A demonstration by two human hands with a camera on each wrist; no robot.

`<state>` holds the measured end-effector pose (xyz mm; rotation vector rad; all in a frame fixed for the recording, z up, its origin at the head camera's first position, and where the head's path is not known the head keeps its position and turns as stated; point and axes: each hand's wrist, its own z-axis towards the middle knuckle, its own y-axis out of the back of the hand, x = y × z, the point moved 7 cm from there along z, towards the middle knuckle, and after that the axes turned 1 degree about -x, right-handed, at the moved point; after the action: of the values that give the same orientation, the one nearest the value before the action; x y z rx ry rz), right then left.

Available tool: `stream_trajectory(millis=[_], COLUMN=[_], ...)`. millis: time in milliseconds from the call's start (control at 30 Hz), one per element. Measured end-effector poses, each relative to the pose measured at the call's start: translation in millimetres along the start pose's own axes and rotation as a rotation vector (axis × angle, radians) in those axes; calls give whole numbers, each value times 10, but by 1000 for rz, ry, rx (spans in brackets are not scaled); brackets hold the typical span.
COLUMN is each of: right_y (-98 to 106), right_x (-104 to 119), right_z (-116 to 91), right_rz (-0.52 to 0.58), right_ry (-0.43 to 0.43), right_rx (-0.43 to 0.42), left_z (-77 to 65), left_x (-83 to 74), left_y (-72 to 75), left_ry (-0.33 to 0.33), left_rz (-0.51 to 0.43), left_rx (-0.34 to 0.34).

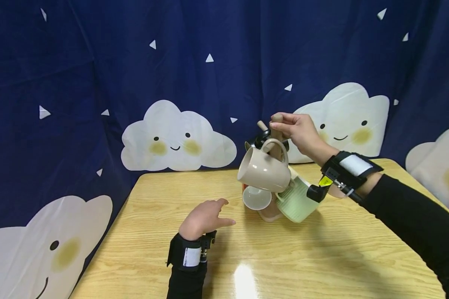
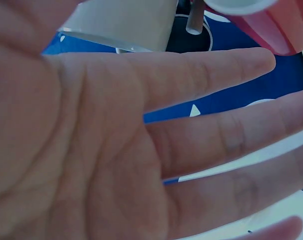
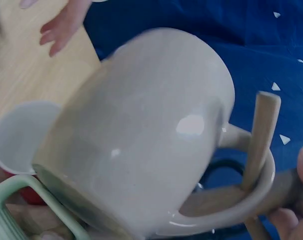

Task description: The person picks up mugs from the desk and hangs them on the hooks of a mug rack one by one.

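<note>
In the head view, my right hand [image 1: 301, 131] grips the top of a wooden mug rack's post [image 1: 276, 145]. A beige mug [image 1: 265, 170] hangs from a peg by its handle, tilted on its side; the right wrist view shows the peg [image 3: 262, 135] through that handle. Below it are a pale green ribbed mug [image 1: 298, 201] and a red mug with a white inside [image 1: 257, 198]. A dark mug [image 1: 261, 139] is partly hidden behind the post. My left hand [image 1: 205, 218], left of the mugs, has its fingers extended and holds nothing.
The rack stands on a light wooden table [image 1: 179, 191]. Behind it hangs a dark blue curtain [image 1: 194, 79] with white clouds and small triangles. Low among the mugs shows a pale pinkish rounded shape [image 1: 270, 213], mostly hidden.
</note>
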<state>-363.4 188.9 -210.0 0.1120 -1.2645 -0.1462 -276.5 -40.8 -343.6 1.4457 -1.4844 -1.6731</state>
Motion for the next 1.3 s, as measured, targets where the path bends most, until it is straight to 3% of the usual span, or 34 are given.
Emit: stream_trajectory(millis=[233, 333, 433, 667, 767, 833, 967, 1100, 1300], right_y=[28, 39, 67, 172, 170, 150, 143, 144, 142], right_x=[73, 112, 136, 153, 122, 84, 9, -39, -20], right_z=[-140, -166, -124, 116, 181, 205, 243, 253, 235], right_rz=[-132, -177, -242, -427, -401, -297, -138, -86, -34], right_ry=[-62, -80, -89, 4, 50, 40, -12, -27, 17], right_rx=[-194, -220, -112, 386, 514, 584, 685, 742, 696], left_z=[0, 2, -1, -13, -3, 5, 20, 7, -4], left_x=[-19, -28, -37, -42, -44, -46, -50, -64, -86], left_y=[-8, -17, -22, -26, -32, -39, -57, -79, -65], left_ry=[-12, -16, -20, -22, -20, -17, -13, -19, -45], left_rz=[-4, -4, -5, 2, 17, 27, 35, 28, 43], left_rx=[2, 1, 0, -1, -1, 0, 3, 12, -2])
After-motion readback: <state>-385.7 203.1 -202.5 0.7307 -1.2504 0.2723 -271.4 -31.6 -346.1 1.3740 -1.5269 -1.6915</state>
